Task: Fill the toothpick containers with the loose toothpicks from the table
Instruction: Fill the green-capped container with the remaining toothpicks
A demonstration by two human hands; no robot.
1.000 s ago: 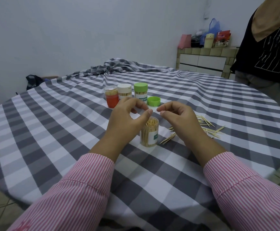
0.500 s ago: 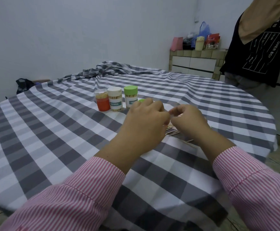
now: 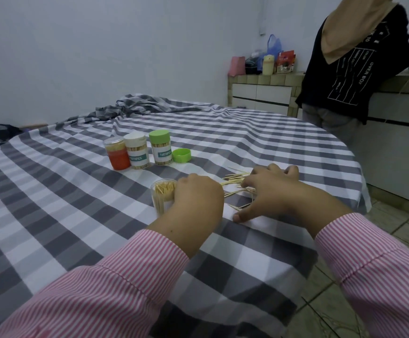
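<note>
Now at the gathering step: loose toothpicks [image 3: 235, 182] lie scattered on the checked worktop [image 3: 52, 191] just right of the open container [image 3: 162, 194], which stands upright and already looks well filled, sticks showing at its mouth. Left hand [image 3: 198, 198] is wrapped round the container's right side, fingers curled to it, steadying. Right hand [image 3: 271, 191] lies over the pile, fingers spread and flat on the sticks, thumb on the cloth; it grips nothing as far as shows.

Judgement: rake the sticks parallel before lifting, pinch a small bundle near mid-length, feed it in end-first. Keep the container held, since a nudge could tip it. Space inside looks tight, so small bundles.

Beyond the container, farther back: green lid [image 3: 181, 155] lying loose, then green-capped jar [image 3: 160, 150], white-capped jar [image 3: 137, 153] and orange jar [image 3: 116, 154] in a row. A standing person [image 3: 359, 69] is beyond the worktop's far right edge
</note>
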